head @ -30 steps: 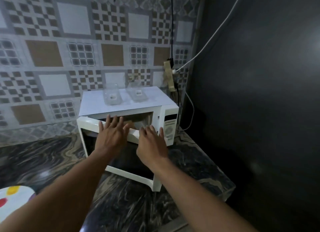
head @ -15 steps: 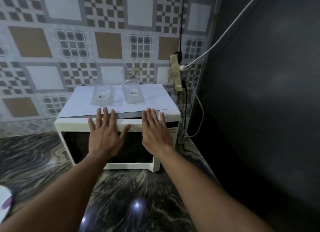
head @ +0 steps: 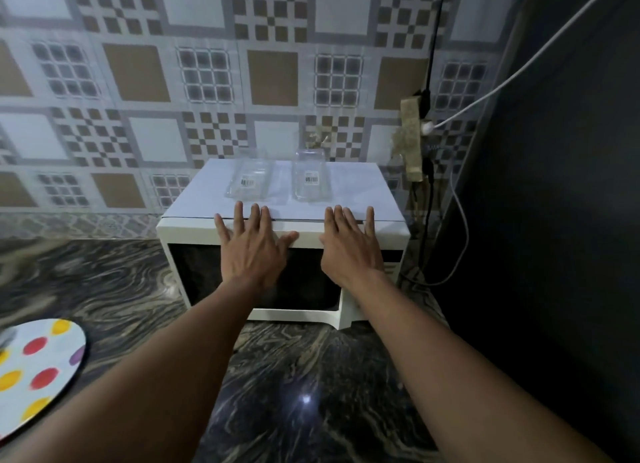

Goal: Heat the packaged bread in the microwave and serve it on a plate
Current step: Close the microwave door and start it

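- While both press flat on the door (head: 197,275), fingers straight, left hand (head: 254,251) and right hand (head: 349,251) grip nothing.
- Bread unseen, likely inside microwave (head: 349,185) straight ahead, long axis left-right.
- Control panel (head: 393,267) just right of right hand, the nearer one.
- Counts: one microwave, one plate (head: 38,365) near-left, two clear containers (head: 247,182) on top.

Dim room, with light from overhead. One small glare spot shows on the glossy counter (head: 306,399). The tiles (head: 138,78) are evenly lit but soft. The right wall (head: 554,220) is near black, no detail. The white top of the microwave (head: 353,189) is the brightest patch; its door glass is dark. The plate (head: 38,369) at lower left is smeared by blur. Wide-angle bend: tile lines bow toward the edges and the bottom of the frame is stretched. Overall grainy and slightly out of focus.
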`<move>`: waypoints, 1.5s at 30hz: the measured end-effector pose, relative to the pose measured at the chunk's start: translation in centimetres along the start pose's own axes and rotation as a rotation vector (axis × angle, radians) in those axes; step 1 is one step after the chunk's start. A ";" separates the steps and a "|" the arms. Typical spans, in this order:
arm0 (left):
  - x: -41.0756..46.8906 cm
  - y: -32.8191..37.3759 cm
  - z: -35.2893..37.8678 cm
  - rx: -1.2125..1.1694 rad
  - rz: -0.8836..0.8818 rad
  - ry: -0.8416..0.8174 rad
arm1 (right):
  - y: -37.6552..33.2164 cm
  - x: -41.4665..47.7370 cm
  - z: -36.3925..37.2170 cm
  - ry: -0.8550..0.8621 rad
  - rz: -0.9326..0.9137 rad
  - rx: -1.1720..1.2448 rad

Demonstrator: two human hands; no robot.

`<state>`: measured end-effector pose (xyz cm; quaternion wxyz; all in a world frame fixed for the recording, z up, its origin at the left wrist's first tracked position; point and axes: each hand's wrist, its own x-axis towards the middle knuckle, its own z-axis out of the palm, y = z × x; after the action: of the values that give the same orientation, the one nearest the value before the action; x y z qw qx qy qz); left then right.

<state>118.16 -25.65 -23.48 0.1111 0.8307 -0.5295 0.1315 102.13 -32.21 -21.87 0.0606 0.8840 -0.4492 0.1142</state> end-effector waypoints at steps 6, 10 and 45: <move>0.7 -0.4 -0.8 0.023 0.008 0.032 | 0.8 1.6 -1.5 -0.001 0.012 0.066; 0.7 -0.4 -1.1 0.009 0.023 0.032 | 0.7 1.9 -1.9 -0.030 0.016 0.042; -16.2 5.6 19.4 -0.207 0.008 -0.338 | 7.8 -7.1 12.1 0.243 0.555 0.647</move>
<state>108.44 -20.52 -46.94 0.1050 0.8230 -0.5545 -0.0648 93.57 -33.85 -35.38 -0.2000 0.6837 -0.6002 0.3638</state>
